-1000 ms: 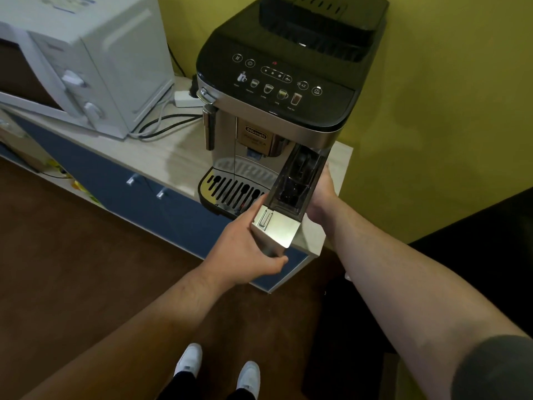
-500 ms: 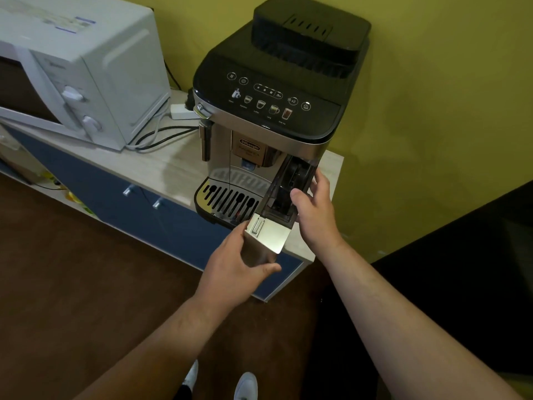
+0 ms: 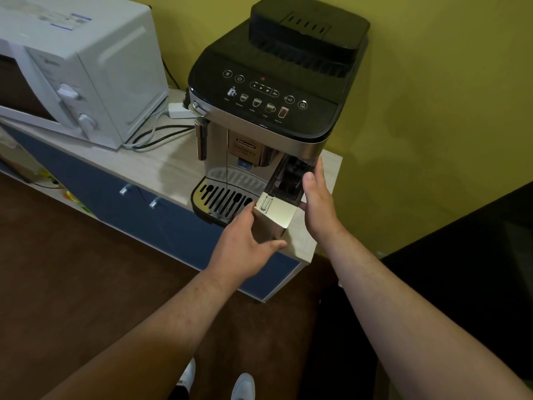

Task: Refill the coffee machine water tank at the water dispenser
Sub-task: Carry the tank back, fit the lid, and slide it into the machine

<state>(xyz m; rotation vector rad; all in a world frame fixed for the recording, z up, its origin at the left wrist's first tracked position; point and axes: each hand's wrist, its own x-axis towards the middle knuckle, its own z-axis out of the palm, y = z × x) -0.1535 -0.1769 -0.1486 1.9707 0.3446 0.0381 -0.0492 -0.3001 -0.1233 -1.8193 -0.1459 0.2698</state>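
A black and silver coffee machine (image 3: 268,111) stands on a low sideboard against a yellow wall. Its water tank (image 3: 278,210), with a silver front and a dark clear body, sticks partly out of the machine's right front. My left hand (image 3: 245,246) grips the tank's silver front from below and the left. My right hand (image 3: 317,200) lies against the tank's right side, thumb on its top edge, fingers reaching back along the machine. The water dispenser is not in view.
A white microwave (image 3: 72,67) sits at the left of the sideboard (image 3: 150,168), with cables and a white power strip (image 3: 178,110) between it and the machine. Blue drawers with metal handles face me. A dark object (image 3: 476,269) fills the right. Brown floor lies below.
The tank has slid further out of the machine. My right hand moved from behind the tank onto its right side and top edge. The camera has lifted and pulled back a little.
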